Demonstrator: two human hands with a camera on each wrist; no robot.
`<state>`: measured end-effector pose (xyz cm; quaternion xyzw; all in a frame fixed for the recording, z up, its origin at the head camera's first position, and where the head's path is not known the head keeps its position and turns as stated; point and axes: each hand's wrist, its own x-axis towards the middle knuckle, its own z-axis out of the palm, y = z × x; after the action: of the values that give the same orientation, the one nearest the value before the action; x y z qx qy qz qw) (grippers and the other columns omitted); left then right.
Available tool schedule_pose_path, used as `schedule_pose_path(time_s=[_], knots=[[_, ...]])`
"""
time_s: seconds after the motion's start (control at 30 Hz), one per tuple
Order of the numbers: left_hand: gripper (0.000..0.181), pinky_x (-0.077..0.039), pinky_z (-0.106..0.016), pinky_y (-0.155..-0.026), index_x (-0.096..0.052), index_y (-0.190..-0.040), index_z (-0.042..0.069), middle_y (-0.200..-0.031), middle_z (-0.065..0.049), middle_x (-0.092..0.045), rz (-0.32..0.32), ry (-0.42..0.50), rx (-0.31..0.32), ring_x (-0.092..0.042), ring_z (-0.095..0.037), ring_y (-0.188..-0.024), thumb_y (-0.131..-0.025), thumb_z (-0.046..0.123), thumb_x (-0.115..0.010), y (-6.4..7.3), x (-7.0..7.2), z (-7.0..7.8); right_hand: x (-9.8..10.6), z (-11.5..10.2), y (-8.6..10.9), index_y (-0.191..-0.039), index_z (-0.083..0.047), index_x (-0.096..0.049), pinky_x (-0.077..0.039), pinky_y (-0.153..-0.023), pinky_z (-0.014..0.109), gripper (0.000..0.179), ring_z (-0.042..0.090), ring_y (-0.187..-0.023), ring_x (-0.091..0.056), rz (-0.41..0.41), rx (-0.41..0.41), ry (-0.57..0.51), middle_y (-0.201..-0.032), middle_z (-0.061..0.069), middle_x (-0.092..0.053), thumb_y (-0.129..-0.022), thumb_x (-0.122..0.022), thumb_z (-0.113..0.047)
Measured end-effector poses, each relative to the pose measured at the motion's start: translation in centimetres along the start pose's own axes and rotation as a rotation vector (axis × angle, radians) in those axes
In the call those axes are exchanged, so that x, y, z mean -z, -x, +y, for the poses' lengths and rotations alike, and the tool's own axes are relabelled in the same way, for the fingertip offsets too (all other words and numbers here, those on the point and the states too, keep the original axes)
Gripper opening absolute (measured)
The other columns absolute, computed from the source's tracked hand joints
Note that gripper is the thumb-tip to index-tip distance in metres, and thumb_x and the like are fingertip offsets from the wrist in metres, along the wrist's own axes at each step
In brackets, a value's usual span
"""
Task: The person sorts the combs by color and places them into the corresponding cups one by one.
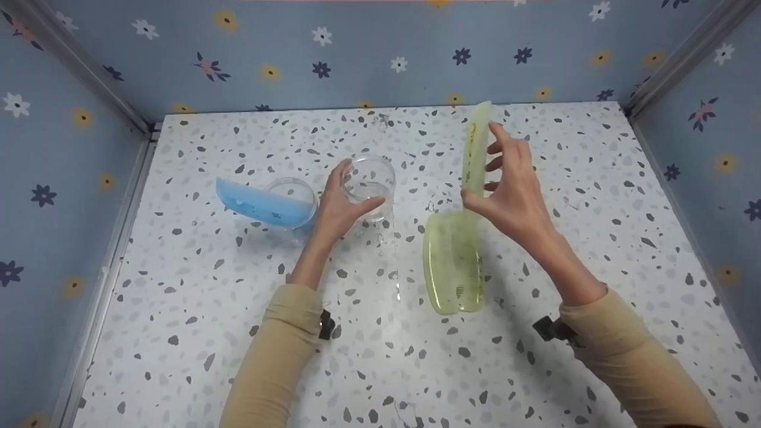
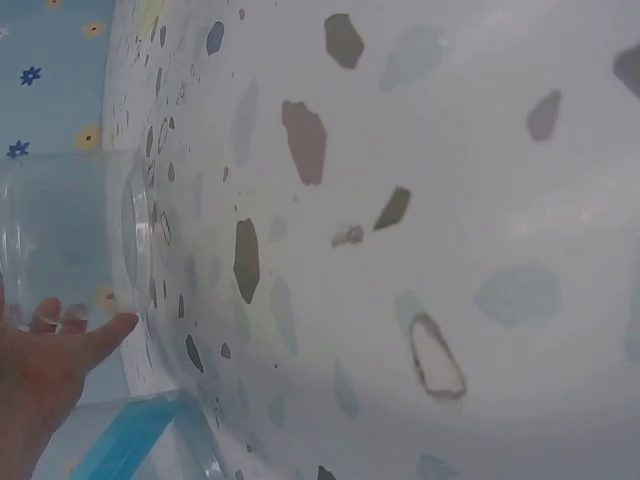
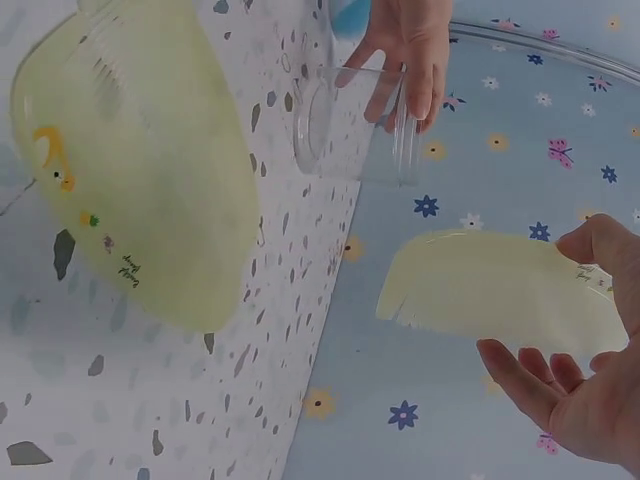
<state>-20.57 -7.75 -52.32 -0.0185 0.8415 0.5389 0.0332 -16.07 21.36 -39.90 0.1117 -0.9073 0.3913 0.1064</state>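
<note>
My left hand [image 1: 343,208] curls round a clear plastic cup [image 1: 380,172], fingers at its far left side and thumb across the front. The left wrist view shows this hand [image 2: 55,370] beside the cup [image 2: 70,220]. On the right, my right hand [image 1: 514,178] holds a translucent yellow-green plastic shell [image 1: 474,148] on edge, between thumb and fingers. The right wrist view shows the shell [image 3: 480,285] raised off the table. A matching yellow-green piece [image 1: 453,261] with small printed pictures lies below it.
Left of my left hand, a translucent blue shell [image 1: 264,205] leans across another clear round container [image 1: 294,189]. All of this stands on a white speckled table [image 1: 357,368]. Flower-patterned blue walls [image 1: 380,53] border the back and both sides.
</note>
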Motion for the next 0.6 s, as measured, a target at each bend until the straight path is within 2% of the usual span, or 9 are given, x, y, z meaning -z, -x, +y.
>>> schedule_pose_path(time_s=[0.37, 0.6], knots=[[0.11, -0.028, -0.047, -0.129, -0.03, -0.16, 0.027, -0.168, -0.002, -0.034, -0.12, 0.006, -0.039, -0.033, -0.026, -0.155, -0.072, 0.043, -0.093, 0.4, -0.1, -0.2, -1.8, -1.8, -0.9, -0.162, -0.018, -0.029, -0.064, -0.081, 0.036, 0.103, 0.022, -0.11, -0.057, 0.0, 0.09, -0.037, -0.134, 0.017, -0.046, -0.074, -0.082, -0.007], [0.109, -0.027, -0.049, -0.129, -0.033, -0.159, 0.032, -0.168, 0.0, -0.034, -0.188, 0.01, -0.057, -0.031, -0.025, -0.156, -0.07, 0.041, -0.095, 1.0, 0.0, -0.2, -3.4, -2.6, -1.3, -0.162, -0.017, -0.029, -0.065, -0.081, 0.037, 0.101, 0.025, -0.111, -0.059, 0.007, 0.152, -0.059, -0.133, 0.015, -0.047, -0.076, -0.081, -0.009]])
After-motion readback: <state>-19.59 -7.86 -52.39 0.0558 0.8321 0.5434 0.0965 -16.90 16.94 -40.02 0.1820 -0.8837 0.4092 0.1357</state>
